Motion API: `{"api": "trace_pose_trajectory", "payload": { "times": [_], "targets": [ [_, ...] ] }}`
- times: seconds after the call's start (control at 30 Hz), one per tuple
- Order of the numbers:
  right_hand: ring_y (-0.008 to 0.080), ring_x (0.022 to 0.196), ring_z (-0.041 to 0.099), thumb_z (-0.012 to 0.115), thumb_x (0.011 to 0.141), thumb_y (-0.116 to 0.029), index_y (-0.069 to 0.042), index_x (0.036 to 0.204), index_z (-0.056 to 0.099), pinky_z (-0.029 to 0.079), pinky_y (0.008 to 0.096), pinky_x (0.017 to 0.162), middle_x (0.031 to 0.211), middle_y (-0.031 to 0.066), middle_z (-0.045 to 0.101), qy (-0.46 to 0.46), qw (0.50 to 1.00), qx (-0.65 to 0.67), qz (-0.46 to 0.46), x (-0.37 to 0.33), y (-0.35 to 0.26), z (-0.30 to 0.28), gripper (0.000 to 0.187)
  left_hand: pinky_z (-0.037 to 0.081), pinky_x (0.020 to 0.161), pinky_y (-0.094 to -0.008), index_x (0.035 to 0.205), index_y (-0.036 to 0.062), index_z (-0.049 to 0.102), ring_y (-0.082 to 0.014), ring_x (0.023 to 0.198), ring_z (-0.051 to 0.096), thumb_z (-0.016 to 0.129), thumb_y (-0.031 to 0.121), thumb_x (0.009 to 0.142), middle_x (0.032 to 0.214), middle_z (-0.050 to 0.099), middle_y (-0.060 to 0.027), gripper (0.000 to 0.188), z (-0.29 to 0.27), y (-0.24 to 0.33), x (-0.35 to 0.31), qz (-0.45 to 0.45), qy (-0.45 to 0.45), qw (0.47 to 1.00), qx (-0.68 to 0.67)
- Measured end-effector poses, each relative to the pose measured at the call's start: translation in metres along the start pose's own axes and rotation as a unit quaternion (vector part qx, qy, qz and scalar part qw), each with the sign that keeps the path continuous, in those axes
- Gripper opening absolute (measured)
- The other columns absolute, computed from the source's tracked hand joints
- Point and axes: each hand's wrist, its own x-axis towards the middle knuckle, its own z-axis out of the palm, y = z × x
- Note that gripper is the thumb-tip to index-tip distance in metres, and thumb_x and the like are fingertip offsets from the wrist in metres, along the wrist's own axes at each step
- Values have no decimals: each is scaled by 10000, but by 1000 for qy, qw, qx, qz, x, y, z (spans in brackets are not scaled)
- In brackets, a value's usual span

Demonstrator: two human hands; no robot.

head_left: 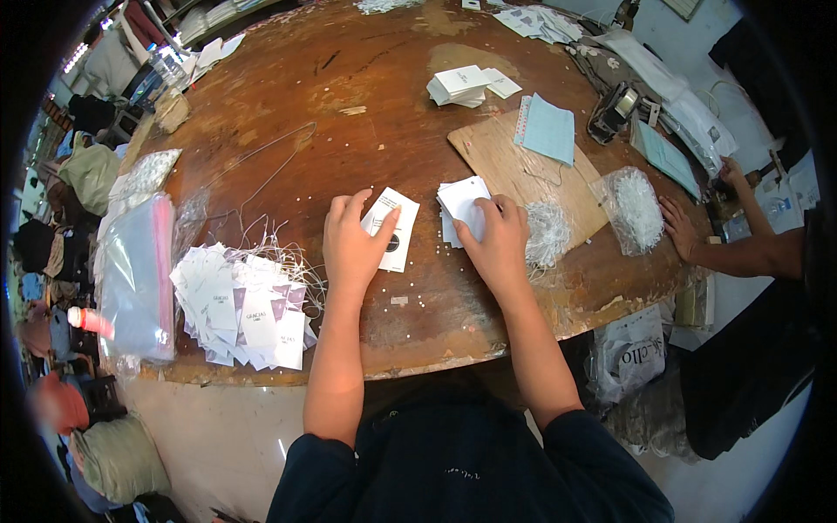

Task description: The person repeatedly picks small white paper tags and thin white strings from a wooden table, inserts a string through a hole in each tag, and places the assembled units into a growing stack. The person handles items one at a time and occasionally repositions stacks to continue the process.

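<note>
My left hand (356,240) is at a white printed hang tag (397,244) with a dark round mark. Its thumb lies over the tag and the fingers curve at its left edge. My right hand (497,240) grips the right side of a stack of white hang tags (457,199), thumb and fingertips on it; a small hole shows near the top tag's upper edge. How many tags lie under each hand I cannot tell. Left of my left forearm lies a pile of tags (248,305) with white strings (292,261) attached.
Clear plastic bags (135,279) lie at the left edge. A wooden board (497,144) carries a light blue pad (547,129), with white strings (547,234) beside it. A bag of white strings (634,209) lies near another person's hand (680,228). Card stacks (460,85) stand farther back.
</note>
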Motion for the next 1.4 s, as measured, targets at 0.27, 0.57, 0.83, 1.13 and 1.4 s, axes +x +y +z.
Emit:
{"api": "trace_pose_trajectory", "payload": {
  "times": [0.27, 0.57, 0.83, 1.13, 1.4],
  "targets": [
    [376, 1131, 541, 792, 814, -285, -31, 1125, 713, 433, 491, 969, 1249, 181, 593, -11, 1000, -27, -3, 0, -1, -1, 409, 542, 901, -446, 1296, 41, 631, -312, 1120, 608, 837, 477, 747, 1174, 607, -107, 730, 0, 23, -13, -14, -97, 980, 171],
    [371, 1151, 544, 802, 805, -293, -41, 1121, 716, 432, 490, 969, 1251, 172, 598, -31, 998, -51, -16, 0, -4, 0, 413, 536, 917, -442, 1408, 14, 543, -323, 1121, 609, 847, 356, 760, 1240, 590, -112, 793, 0, 9, -8, 38, -63, 985, 154],
    [364, 1173, 525, 789, 818, -319, -57, 1145, 714, 426, 505, 944, 1283, 184, 582, -46, 997, -56, -24, 1, -4, 0, 426, 536, 903, -377, 1429, 19, 517, -251, 1055, 648, 842, 140, 801, 1152, 640, -144, 717, 12, 9, -5, 47, 38, 986, -154],
    [368, 1134, 542, 798, 812, -293, -61, 1105, 729, 429, 491, 936, 1256, 182, 587, -9, 999, -8, -39, 3, -13, -2, 380, 571, 837, -342, 1307, 24, 578, -169, 991, 678, 587, 224, 1030, 1121, 693, -85, 341, 8, -7, -6, -177, -73, 818, -543],
    [387, 1123, 561, 813, 775, -239, -61, 1196, 697, 468, 467, 946, 1249, 226, 562, -50, 958, 208, -189, -25, -73, -4, 472, 547, 962, -376, 1417, 39, 487, -205, 1192, 627, 396, 270, 1075, 1340, 612, -96, 423, -16, 9, -38, -222, -87, 687, -687]
  ]
}}
